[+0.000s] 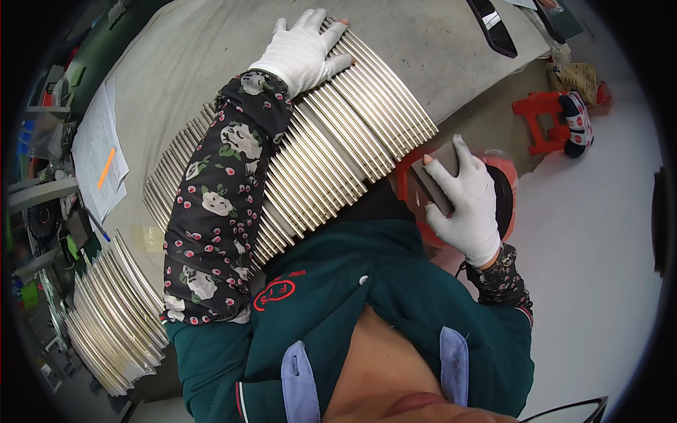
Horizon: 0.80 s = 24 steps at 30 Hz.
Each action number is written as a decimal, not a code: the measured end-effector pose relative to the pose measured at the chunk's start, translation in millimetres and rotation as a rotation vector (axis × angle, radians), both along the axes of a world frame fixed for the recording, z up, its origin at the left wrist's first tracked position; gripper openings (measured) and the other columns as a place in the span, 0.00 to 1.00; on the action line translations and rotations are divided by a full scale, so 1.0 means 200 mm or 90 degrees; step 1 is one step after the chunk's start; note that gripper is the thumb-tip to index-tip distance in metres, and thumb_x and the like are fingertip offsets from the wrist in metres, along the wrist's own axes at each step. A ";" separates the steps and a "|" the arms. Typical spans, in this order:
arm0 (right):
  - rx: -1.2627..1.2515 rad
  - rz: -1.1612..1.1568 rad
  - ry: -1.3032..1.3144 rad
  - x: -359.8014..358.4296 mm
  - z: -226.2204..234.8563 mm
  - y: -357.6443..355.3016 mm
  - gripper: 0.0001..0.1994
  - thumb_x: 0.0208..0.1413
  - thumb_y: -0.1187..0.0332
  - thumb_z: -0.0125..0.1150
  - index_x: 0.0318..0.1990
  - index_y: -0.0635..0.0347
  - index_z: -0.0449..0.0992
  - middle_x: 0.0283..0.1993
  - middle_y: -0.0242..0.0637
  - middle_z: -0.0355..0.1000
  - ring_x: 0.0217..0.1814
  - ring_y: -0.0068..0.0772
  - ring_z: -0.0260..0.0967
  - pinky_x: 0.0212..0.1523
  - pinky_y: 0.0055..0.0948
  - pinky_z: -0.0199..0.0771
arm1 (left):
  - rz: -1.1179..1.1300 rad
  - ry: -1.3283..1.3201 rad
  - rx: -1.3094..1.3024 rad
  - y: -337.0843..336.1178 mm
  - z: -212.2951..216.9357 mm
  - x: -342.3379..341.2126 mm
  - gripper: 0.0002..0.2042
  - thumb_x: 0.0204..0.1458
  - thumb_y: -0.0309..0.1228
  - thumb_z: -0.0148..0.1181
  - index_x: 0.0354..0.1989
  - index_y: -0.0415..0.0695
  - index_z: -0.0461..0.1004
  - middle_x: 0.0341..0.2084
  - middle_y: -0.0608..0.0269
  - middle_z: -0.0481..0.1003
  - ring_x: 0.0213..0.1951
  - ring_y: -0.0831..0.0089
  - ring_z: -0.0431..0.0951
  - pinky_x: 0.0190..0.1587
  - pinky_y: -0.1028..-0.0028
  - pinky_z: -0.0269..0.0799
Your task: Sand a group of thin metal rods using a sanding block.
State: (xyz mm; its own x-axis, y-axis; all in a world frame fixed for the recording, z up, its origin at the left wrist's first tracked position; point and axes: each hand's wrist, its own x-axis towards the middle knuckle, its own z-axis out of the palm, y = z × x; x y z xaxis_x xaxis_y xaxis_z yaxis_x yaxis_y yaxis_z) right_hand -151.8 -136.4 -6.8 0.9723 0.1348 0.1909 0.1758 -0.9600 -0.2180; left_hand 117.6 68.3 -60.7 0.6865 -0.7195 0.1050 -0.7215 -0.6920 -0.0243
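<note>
Bare tabletop (pixel 211 42) opens beyond the row of metal rods (pixel 331 148), room to pass there. Left of the rods, papers (pixel 99 162) and a second rod stack (pixel 113 317) crowd the edge. Right of the rods, a red stool (pixel 539 120) stands on open floor (pixel 599 233).

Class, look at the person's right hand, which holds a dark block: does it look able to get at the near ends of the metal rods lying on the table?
Probably yes. The right hand hovers beside the near ends of the metal rods, with nothing between them. The left hand presses on the far ends, clear of that path. The dark block fills the fingers, though.
</note>
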 end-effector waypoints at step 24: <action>0.016 -0.034 -0.019 -0.01 -0.08 -0.06 0.32 0.32 0.71 0.66 0.54 0.49 0.76 0.63 0.65 0.61 0.55 0.58 0.68 0.51 0.44 0.73 | -0.007 -0.010 0.008 0.07 0.00 0.01 0.34 0.61 0.57 0.46 0.71 0.50 0.55 0.71 0.48 0.53 0.73 0.53 0.50 0.70 0.44 0.47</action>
